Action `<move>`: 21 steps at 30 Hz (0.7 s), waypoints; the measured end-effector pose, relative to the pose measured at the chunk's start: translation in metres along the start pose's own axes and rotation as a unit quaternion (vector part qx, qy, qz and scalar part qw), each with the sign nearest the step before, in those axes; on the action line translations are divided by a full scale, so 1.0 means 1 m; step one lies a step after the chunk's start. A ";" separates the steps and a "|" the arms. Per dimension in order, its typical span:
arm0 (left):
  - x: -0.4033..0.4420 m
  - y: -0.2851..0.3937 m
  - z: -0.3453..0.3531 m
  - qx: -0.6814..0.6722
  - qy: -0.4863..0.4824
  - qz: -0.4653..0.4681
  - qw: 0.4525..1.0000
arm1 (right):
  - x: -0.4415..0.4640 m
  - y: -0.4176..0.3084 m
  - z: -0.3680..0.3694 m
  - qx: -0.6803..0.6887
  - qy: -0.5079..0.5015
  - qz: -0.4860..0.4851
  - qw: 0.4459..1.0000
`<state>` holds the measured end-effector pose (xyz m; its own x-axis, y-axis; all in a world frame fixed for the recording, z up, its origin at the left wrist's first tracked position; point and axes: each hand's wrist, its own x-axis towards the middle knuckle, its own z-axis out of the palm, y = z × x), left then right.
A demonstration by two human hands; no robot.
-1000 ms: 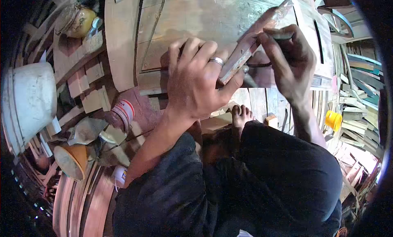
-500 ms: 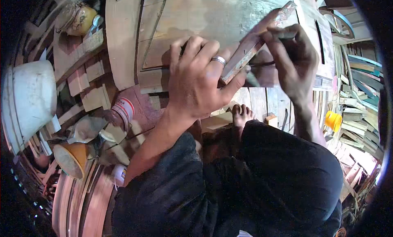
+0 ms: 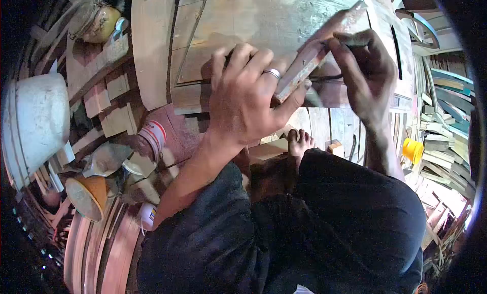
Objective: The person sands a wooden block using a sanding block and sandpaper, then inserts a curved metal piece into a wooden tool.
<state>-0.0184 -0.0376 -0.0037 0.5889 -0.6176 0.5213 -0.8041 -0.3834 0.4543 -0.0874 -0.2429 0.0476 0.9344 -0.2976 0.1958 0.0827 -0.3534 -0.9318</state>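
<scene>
My left hand (image 3: pixel 247 93), with a ring on one finger, is closed on the near end of a long, narrow wooden piece (image 3: pixel 303 73). The thumb presses its near side, and the other fingers bend over the board. Worn, flaking patches mark this piece, which slants up to the right across a wide wooden board (image 3: pixel 233 25). Beside its middle, my right hand (image 3: pixel 371 73) has thumb and forefinger pinched together against the edge. Whatever lies between those fingertips is too small to make out. A dark curved shape shows under the piece, partly hidden.
On the left stand a white tub (image 3: pixel 43 121), an orange container (image 3: pixel 86 197) and a red-and-white can (image 3: pixel 153 134) among wood offcuts. A round jar (image 3: pixel 99 22) sits at upper left. To the right are a yellow cup (image 3: pixel 413 150) and stacked wood strips (image 3: pixel 444 157).
My right hand has shifted very slightly to the right along with its pinched fingertips. My left hand and the wooden piece stay almost where they were.
</scene>
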 end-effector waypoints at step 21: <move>0.001 0.002 -0.001 0.004 -0.016 0.008 1.000 | -0.010 -0.010 0.005 -0.017 -0.001 0.033 0.999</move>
<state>-0.0192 -0.0386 -0.0018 0.5738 -0.6452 0.5046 -0.8137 -0.3787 0.4411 -0.0955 -0.2316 0.0536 0.9378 -0.3205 0.1334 0.0083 -0.3633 -0.9316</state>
